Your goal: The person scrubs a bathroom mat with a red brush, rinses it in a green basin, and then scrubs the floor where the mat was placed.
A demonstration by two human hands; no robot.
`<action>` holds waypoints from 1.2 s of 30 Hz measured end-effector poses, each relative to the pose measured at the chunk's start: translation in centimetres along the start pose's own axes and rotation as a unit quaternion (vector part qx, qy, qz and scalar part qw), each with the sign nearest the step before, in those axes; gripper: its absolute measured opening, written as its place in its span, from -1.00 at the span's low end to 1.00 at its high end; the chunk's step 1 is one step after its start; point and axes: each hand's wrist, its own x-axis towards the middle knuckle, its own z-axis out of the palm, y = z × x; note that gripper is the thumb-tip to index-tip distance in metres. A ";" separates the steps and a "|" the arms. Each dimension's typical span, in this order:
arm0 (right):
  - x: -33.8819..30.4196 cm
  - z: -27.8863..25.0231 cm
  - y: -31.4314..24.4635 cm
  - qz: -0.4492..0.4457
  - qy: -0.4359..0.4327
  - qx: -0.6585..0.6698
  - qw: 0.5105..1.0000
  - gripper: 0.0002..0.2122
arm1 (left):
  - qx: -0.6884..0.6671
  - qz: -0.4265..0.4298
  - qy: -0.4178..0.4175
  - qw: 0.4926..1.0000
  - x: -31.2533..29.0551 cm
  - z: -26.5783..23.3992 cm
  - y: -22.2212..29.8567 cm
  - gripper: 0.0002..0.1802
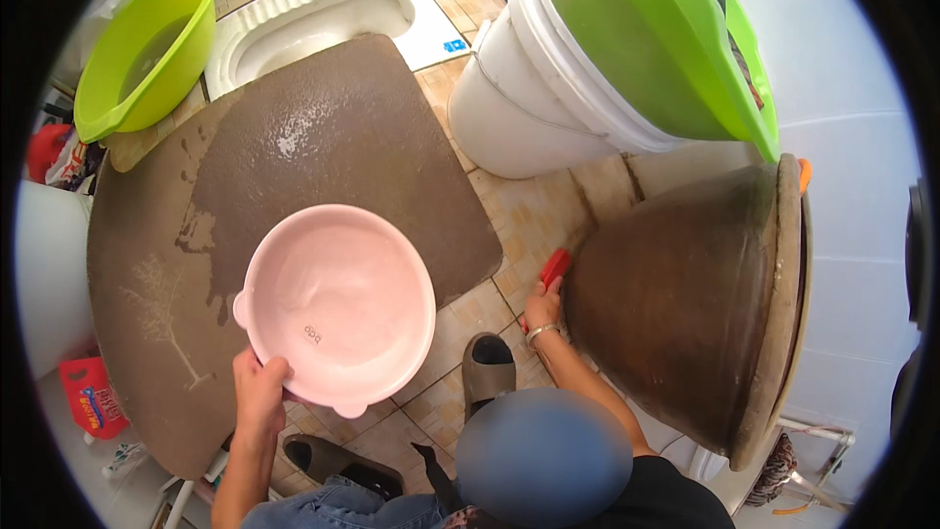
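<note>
My left hand [259, 390] grips the lower left rim of a round pink plastic basin [338, 304], thumb over the edge. Some clear water seems to lie in the basin. Beneath it spreads a large brown mat [323, 147], wet across its middle and far part, with a pale tree pattern at the left. Down at the right, my right hand [541, 310] is closed on a red object [555, 267], perhaps a brush, most of it hidden by the fingers. That hand is beside a big brown earthenware vat [676, 294].
A white squat toilet [313, 20] is set in the tiled floor beyond the mat. A yellow-green basin [152, 54] stands far left. At the back right, a green basin [646, 39] rests tilted on a white bucket [519, 98]. A red package [93, 399] lies at left.
</note>
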 end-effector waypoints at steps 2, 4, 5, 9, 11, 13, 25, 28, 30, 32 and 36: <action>0.1 0.5 6.0 -0.130 0.061 -0.064 0.988 -0.35 | 0.036 0.001 -0.033 0.999 0.7 2.4 1.8 -0.49; -5.0 2.0 3.5 -0.040 -0.018 -0.098 0.994 -0.36 | 0.071 0.021 -0.024 0.997 0.9 3.5 3.8 -0.49; -4.6 1.2 3.4 -0.061 -0.012 -0.100 0.993 -0.36 | 0.076 0.039 -0.035 0.996 1.1 5.4 4.6 -0.50; -2.3 -0.8 7.3 -0.136 -0.014 -0.105 0.985 -0.36 | 0.081 0.115 -0.064 0.988 2.0 7.5 5.7 -0.50; -1.4 -0.2 9.0 -0.155 -0.012 -0.094 0.983 -0.36 | 0.062 0.111 -0.044 0.991 2.4 6.4 5.8 -0.50; -2.6 1.7 7.6 -0.153 0.007 -0.075 0.985 -0.37 | 0.049 0.068 -0.022 0.996 2.7 4.1 5.4 -0.55; 8.4 5.9 -1.9 -0.171 0.057 -0.097 0.979 -0.36 | -0.073 0.075 0.126 0.987 0.2 -4.5 1.6 -0.67; 12.3 7.1 -10.2 -0.080 0.023 -0.045 0.995 -0.43 | -0.087 0.081 0.172 0.978 -1.3 -6.8 1.1 -0.67; 20.4 2.2 -11.9 -0.210 0.107 -0.051 0.970 -0.46 | -0.132 0.074 0.125 0.981 0.3 -5.7 -0.7 -0.67; 22.6 0.6 -12.9 -0.279 0.151 -0.095 0.944 -0.46 | -0.162 0.057 0.094 0.981 0.5 -5.0 -0.6 -0.66; 12.5 6.8 -9.1 -0.223 0.060 -0.178 0.956 -0.38 | -0.126 0.057 0.151 0.979 -0.9 -8.9 -1.5 -0.66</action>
